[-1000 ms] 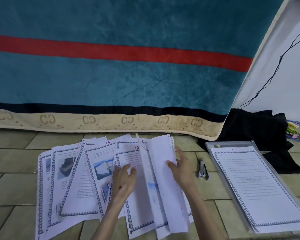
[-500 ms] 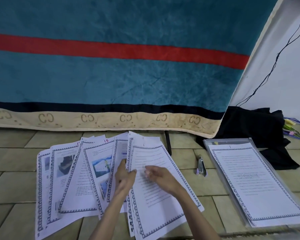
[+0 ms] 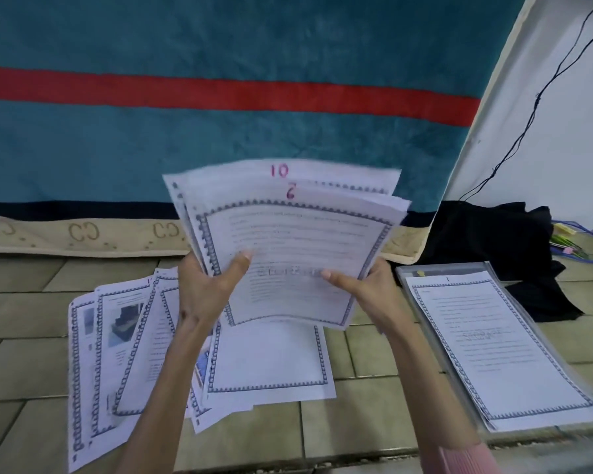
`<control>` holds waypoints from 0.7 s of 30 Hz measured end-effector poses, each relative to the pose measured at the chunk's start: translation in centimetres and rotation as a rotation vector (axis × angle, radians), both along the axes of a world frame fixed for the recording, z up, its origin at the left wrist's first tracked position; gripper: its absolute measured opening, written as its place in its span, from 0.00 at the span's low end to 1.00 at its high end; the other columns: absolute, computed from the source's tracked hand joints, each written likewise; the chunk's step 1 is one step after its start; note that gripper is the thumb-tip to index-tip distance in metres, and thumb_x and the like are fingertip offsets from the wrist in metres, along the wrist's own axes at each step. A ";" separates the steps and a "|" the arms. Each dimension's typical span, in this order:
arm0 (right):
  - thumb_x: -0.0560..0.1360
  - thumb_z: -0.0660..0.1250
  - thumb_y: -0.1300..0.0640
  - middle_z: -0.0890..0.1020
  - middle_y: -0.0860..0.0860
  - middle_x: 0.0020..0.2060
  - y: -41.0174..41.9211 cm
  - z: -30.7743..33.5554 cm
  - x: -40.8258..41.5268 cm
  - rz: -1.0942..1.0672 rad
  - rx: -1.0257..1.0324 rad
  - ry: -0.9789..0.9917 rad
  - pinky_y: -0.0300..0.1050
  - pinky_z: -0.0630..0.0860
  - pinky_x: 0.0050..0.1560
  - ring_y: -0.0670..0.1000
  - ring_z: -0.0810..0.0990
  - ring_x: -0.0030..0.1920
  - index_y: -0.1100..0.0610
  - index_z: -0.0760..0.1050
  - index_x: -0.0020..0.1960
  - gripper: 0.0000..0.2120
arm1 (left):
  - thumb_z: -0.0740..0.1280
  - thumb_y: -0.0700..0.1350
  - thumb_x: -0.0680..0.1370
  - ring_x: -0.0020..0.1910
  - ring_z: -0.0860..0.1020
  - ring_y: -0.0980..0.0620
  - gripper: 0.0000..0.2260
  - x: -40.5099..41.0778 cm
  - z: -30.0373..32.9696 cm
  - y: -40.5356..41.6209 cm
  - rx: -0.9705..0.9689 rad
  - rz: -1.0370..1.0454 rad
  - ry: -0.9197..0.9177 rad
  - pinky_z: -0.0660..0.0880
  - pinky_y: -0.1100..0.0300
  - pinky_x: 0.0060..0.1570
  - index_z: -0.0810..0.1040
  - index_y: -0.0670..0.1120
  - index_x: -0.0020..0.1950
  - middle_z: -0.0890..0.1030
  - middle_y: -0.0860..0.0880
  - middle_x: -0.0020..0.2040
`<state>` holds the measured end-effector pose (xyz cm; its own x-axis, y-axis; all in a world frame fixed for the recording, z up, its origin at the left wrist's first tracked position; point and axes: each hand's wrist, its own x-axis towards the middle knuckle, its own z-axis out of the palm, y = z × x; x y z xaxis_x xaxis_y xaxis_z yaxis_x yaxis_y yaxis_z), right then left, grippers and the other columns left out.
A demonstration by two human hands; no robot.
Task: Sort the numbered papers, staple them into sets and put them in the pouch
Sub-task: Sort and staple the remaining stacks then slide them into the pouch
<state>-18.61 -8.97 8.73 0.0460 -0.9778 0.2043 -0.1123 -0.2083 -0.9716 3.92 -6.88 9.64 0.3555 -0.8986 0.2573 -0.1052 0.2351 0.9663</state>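
Note:
I hold a small stack of bordered papers [image 3: 298, 241] up above the floor, its front sheet marked 6 in pink and the sheet behind it marked 10. My left hand [image 3: 206, 289] grips the stack's left edge and my right hand [image 3: 367, 289] grips its lower right edge. Below, several more bordered papers [image 3: 124, 350] lie fanned on the tiled floor. To the right, a clear plastic pouch [image 3: 493, 266] lies flat with a sheet marked 1 [image 3: 497, 343] on it. The stapler is hidden from view.
A teal blanket with a red stripe [image 3: 220, 94] hangs behind the papers. Black cloth [image 3: 493, 241] lies at the right by a white wall with a black cable [image 3: 541, 90]. Coloured items [image 3: 575, 244] sit at the far right.
Both hands have lifted a stack of sheets off the floor pile and hold it up facing the camera. The stapler beside the pile is now covered by the raised stack and right hand.

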 end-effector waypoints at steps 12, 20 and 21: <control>0.64 0.77 0.64 0.82 0.37 0.37 0.0 -3.1 1.7 -0.071 0.073 -0.052 0.27 0.76 0.37 0.33 0.81 0.37 0.49 0.78 0.42 0.14 | 0.73 0.43 0.72 0.38 0.79 0.71 0.08 -0.2 -4.2 -0.7 0.119 -0.033 -0.057 0.75 0.75 0.39 0.79 0.52 0.48 0.81 0.60 0.42; 0.65 0.76 0.68 0.85 0.38 0.36 0.9 -5.6 1.7 -0.019 0.150 -0.128 0.32 0.78 0.40 0.40 0.84 0.42 0.51 0.80 0.43 0.14 | 0.74 0.42 0.70 0.38 0.76 0.65 0.06 -0.2 -6.3 0.2 0.291 -0.100 0.015 0.74 0.76 0.31 0.79 0.49 0.44 0.80 0.63 0.30; 0.65 0.75 0.68 0.85 0.38 0.36 0.8 -5.6 1.7 -0.018 0.153 -0.136 0.32 0.78 0.39 0.39 0.84 0.41 0.51 0.80 0.43 0.14 | 0.74 0.42 0.70 0.38 0.76 0.65 0.07 -0.4 -6.2 0.2 0.292 -0.098 0.020 0.74 0.76 0.31 0.79 0.48 0.45 0.79 0.62 0.34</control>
